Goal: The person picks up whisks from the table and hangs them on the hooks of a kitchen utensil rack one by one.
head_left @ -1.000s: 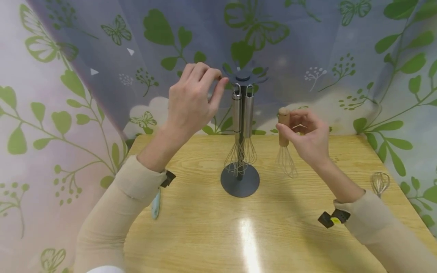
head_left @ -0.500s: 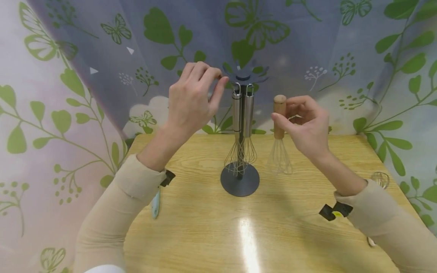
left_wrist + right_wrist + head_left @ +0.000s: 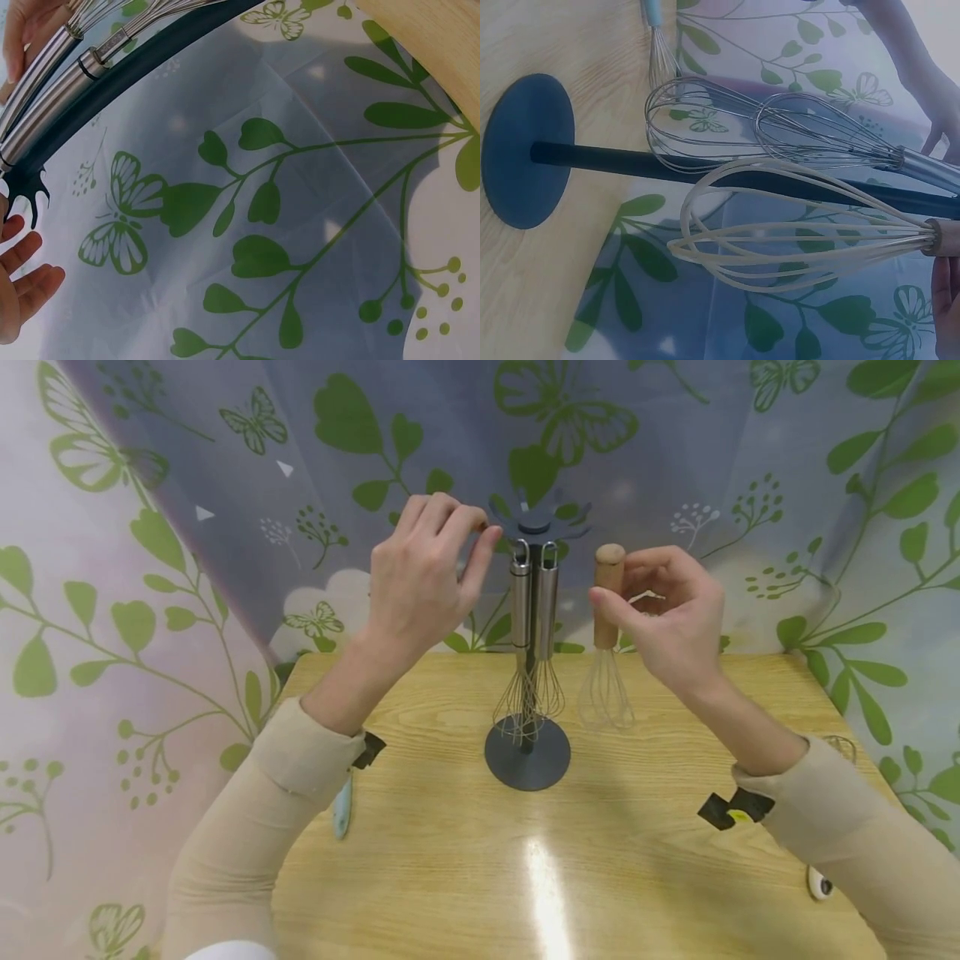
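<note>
Upright on the table is a dark utensil stand (image 3: 528, 768) with a round base and a ring of hooks on top. Two steel-handled whisks (image 3: 521, 606) hang from it by their loops. My left hand (image 3: 423, 581) is at the top of the stand, thumb and forefinger pinching a hook at its left side; its other fingers are loosely bent in the left wrist view. To the right of the stand, my right hand (image 3: 675, 618) pinches a whisk by its wooden handle (image 3: 608, 597). This whisk's pale wires (image 3: 802, 259) point down, apart from the hanging ones.
A whisk with a light blue handle (image 3: 342, 810) lies on the wooden table (image 3: 450, 877), partly behind the left forearm. Another whisk (image 3: 842, 747) lies near the right edge, mostly covered by the right sleeve. A patterned curtain (image 3: 637, 460) stands behind the table.
My right hand has raised the wooden-handled whisk and brought it slightly left, closer to the stand. The right sleeve now covers more of the whisk on the right. My left hand stays in place.
</note>
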The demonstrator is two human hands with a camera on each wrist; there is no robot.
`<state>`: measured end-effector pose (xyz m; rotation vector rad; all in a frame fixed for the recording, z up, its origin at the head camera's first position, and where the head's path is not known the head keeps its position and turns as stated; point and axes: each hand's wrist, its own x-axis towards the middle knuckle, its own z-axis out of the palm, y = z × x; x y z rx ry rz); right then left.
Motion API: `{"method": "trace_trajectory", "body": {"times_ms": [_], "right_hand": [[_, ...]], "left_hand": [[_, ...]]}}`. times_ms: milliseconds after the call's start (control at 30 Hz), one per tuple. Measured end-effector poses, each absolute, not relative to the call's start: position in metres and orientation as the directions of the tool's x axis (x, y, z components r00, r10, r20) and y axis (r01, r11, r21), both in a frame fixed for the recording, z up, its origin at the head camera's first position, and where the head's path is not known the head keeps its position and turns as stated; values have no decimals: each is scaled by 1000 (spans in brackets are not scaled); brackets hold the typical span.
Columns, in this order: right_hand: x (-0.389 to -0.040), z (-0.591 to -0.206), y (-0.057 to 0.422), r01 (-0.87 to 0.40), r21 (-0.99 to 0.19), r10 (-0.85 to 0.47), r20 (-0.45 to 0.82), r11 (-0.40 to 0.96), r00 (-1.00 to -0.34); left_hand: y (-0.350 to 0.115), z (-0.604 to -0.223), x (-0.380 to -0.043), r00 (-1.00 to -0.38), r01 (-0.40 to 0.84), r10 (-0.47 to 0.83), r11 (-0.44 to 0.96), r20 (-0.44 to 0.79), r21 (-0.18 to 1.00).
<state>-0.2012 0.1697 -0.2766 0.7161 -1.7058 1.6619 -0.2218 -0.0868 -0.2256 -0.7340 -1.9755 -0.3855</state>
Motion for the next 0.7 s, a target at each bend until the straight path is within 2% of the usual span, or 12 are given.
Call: {"method": "trace_trajectory", "body": {"times_ms": [500, 700], "right_hand": [[-203, -255, 165, -776, -619, 57, 784, 120, -618], [-205, -247, 169, -770, -618, 18, 781, 157, -624]], "left_hand": [[-87, -226, -222, -365, 638, 334, 770, 869, -29], [-87, -226, -222, -360, 642, 334, 766, 871, -29]]}}
